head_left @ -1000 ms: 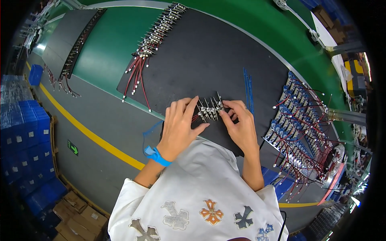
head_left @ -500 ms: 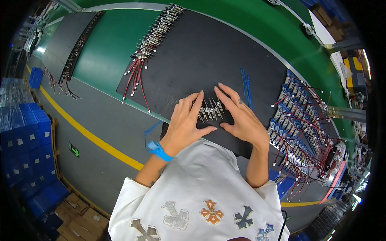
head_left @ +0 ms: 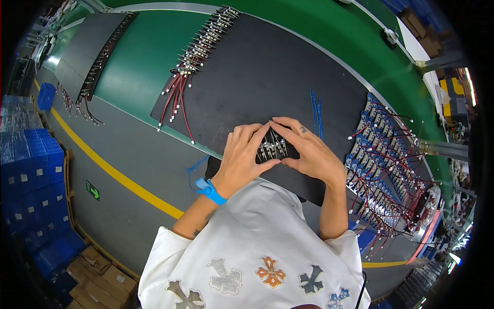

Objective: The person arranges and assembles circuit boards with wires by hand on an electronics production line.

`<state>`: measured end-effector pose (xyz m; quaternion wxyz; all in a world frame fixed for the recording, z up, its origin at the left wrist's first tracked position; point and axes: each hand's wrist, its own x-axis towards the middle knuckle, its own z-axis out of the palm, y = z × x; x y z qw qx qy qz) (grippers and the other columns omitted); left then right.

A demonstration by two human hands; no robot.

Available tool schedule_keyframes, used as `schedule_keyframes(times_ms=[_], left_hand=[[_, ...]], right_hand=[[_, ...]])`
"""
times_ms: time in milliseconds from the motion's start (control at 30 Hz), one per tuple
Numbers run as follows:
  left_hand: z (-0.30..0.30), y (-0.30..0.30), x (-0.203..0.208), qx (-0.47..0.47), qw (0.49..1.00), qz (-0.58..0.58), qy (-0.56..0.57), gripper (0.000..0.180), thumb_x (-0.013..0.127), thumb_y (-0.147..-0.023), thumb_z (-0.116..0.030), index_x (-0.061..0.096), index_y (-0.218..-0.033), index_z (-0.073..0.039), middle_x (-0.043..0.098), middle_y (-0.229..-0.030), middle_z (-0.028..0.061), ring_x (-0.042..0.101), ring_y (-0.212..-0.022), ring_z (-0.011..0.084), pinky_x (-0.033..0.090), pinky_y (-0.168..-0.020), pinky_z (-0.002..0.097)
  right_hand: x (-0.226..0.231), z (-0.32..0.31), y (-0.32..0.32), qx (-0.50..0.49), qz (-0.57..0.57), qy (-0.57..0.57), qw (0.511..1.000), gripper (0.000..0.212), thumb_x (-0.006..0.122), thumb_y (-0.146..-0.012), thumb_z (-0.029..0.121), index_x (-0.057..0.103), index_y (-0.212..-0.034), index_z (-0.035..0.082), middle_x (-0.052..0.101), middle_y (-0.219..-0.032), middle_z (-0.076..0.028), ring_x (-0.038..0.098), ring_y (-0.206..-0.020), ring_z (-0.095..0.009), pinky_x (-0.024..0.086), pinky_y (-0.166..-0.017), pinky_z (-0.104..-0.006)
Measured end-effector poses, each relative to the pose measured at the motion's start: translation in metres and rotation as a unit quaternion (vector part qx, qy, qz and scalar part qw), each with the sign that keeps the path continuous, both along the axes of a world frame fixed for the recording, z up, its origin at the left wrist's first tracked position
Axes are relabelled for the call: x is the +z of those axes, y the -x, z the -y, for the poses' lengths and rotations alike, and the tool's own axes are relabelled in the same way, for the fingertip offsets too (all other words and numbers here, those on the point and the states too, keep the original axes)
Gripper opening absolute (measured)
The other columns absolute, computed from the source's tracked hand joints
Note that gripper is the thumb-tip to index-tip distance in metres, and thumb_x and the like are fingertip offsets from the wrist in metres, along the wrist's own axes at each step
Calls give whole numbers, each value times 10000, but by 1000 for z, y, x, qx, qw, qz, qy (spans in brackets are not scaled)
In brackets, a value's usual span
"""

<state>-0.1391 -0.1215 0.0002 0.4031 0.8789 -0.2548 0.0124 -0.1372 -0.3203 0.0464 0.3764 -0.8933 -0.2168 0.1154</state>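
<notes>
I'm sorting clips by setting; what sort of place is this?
Probably an electronics assembly area in a factory: blue boards with attached dark red wires lie in rows on a long workbench, and blue boxes are stacked near a yellow floor line.

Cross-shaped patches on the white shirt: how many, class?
5 on the white cloth shirt, left to right: brown cross, silver cross, orange cross, charcoal cross, blue cross. Folds may hide more.

Bright, even light; glare on green bench (head_left: 135,59), far left; edges bowed, corners black.
</notes>
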Motion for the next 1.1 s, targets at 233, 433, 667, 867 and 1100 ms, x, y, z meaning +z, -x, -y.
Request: schedule_keyframes(times_ms=[233,433,667,867,1100], left_hand=[[-5,1,9,-16,999,-24,17,900,861,-601,-269,436,-1358,-29,494,-1247,143,463,-1118,333,377,-958,440],[-23,9,24,4,999,10,-35,920,861,-599,-284,424,-1360,-9,492,-1287,152,459,-1174,339,374,-967,437],[-29,13,9,2,994,91,-64,707,807,-675,-266,523,-1264,4,571,-1261,103,512,-1164,286,382,-922,401],[-29,11,11,-6,995,76,-63,654,771,-720,-304,546,-1246,13,565,-1269,110,497,-1181,291,370,-936,419],[-32,11,16,-14,996,42,-71,760,801,-677,-304,511,-1303,15,530,-1273,133,459,-1201,328,359,-976,423]], right_hand=[[-3,3,-2,-2,-38,-15,999,720,748,-663,-9,488,-1331,53,518,-1306,-121,529,-1149,-331,449,-947,-393],[-1,2,4,-9,-11,-12,1000,702,741,-673,-13,485,-1324,50,494,-1308,-110,543,-1120,-330,451,-940,-392],[0,6,7,-29,-20,18,999,656,737,-680,-19,510,-1291,46,488,-1334,-88,531,-1152,-321,448,-954,-383],[-5,13,2,-5,-13,-18,1000,600,725,-684,-19,536,-1252,28,504,-1325,-102,541,-1137,-330,445,-961,-386],[-2,9,8,-41,-24,-31,998,586,741,-705,26,535,-1253,20,533,-1271,-127,581,-1050,-323,477,-891,-376]])
